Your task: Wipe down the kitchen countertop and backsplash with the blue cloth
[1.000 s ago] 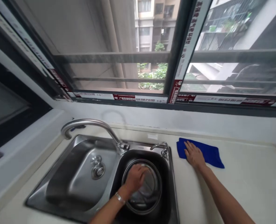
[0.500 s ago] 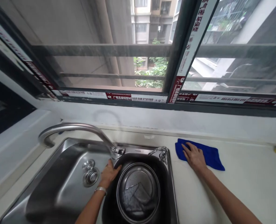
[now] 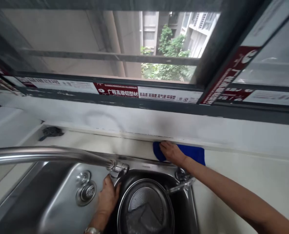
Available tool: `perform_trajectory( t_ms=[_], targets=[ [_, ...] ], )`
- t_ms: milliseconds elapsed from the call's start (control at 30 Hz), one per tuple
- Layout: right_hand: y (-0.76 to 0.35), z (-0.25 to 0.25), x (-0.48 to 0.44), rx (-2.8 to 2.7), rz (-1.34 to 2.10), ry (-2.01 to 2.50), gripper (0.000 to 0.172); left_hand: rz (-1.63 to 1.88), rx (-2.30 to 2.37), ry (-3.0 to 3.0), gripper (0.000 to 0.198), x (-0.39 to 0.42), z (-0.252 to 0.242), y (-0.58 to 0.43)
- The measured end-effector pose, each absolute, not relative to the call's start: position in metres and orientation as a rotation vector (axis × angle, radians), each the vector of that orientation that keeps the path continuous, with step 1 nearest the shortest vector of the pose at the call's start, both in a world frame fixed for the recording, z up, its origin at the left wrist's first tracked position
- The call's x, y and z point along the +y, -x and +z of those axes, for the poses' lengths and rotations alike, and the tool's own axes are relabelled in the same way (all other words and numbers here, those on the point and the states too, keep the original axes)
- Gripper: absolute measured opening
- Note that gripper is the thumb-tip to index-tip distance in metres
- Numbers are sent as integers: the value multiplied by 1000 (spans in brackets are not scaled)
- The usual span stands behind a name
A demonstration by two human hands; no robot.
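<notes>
Left hand [image 3: 107, 199]: resting against the black sink basin [image 3: 182, 208] rim; grip state not discernible.
Right hand [image 3: 172, 153]: pressing, grip apart, on the blue cloth [image 3: 192, 153] at the surface [image 3: 244, 185] rear edge.
Round mesh strainer [image 3: 145, 199]: sitting inside the basin.

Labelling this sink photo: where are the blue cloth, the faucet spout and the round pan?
Blue cloth [image 3: 193, 155], head view, its uncovered right part.
Faucet spout [image 3: 49, 152], head view, its curved steel arm.
Round pan [image 3: 144, 179], head view, its far rim.
</notes>
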State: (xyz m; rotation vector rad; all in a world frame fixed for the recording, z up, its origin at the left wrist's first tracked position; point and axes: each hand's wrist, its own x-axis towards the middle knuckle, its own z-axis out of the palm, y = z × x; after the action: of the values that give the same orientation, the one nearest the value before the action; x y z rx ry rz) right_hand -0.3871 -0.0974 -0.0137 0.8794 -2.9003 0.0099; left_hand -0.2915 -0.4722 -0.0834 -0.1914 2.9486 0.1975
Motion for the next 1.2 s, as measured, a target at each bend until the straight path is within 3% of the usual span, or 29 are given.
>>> perform_trajectory(
  t_ms=[200,333,467,600,867,1033,1200],
  targets=[
    [439,8,-191,-2897,-54,-1219,26,320,2856,252,44,-468,-74,285],
    [462,14,-232,-2858,19,-1439,29,302,2823,310,58,-465,-64,285],
    [457,8,-222,-2734,264,-1458,33,325,2783,331,69,-460,-53,288],
    [424,-4,-157,-2647,486,-1398,42,283,2768,350,63,-456,-47,288],
    [351,-14,-42,-2839,182,-1139,47,295,2730,342,43,-453,-48,286],
    [388,-8,-106,-2946,-246,-1067,45,360,2718,355,45,-452,-46,286],
    [444,14,-208,-2960,-264,-1289,45,339,2718,349,46,-453,-50,284]
  ],
)
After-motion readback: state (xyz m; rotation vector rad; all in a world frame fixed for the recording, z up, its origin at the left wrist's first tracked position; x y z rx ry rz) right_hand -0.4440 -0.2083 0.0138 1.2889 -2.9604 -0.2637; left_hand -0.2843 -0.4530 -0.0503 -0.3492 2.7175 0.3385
